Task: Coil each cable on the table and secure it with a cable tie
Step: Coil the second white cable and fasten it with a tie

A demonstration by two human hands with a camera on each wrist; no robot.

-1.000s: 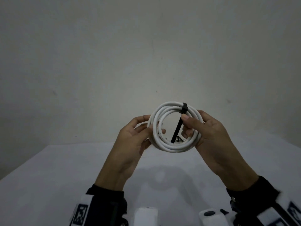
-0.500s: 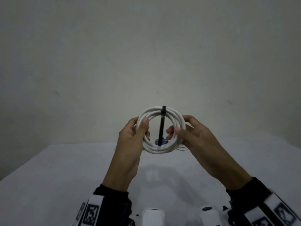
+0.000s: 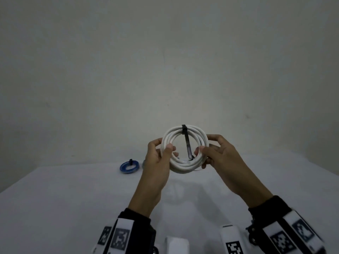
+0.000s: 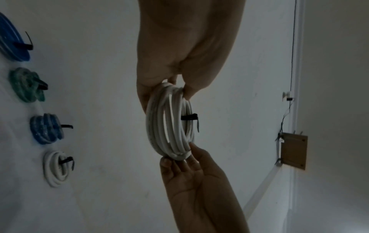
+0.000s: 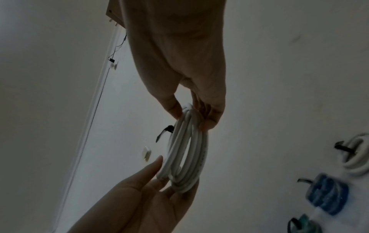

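Note:
A coiled white cable (image 3: 183, 166) is held upright above the table, between both hands. A black cable tie (image 3: 187, 143) wraps its top, and the tail hangs down across the opening. My left hand (image 3: 169, 149) pinches the coil's left rim. On the right rim, my right hand (image 3: 205, 145) grips with thumb and fingers. The left wrist view has the coil (image 4: 167, 126) edge-on, with the tie (image 4: 189, 117) on its side. In the right wrist view my right hand (image 5: 191, 113) holds the coil (image 5: 185, 149) from above.
The white table (image 3: 73, 198) runs back to a plain wall. A tied blue coil (image 3: 128, 166) lies at its far edge. Blue (image 4: 46, 127), teal (image 4: 26, 85) and white (image 4: 55, 168) tied coils lie in a row there. A wooden box (image 4: 293, 151) hangs on the wall.
My right hand let go of the tie's tail and took the coil's right rim. The coil turned, so the tie's head moved from upper right to the top.

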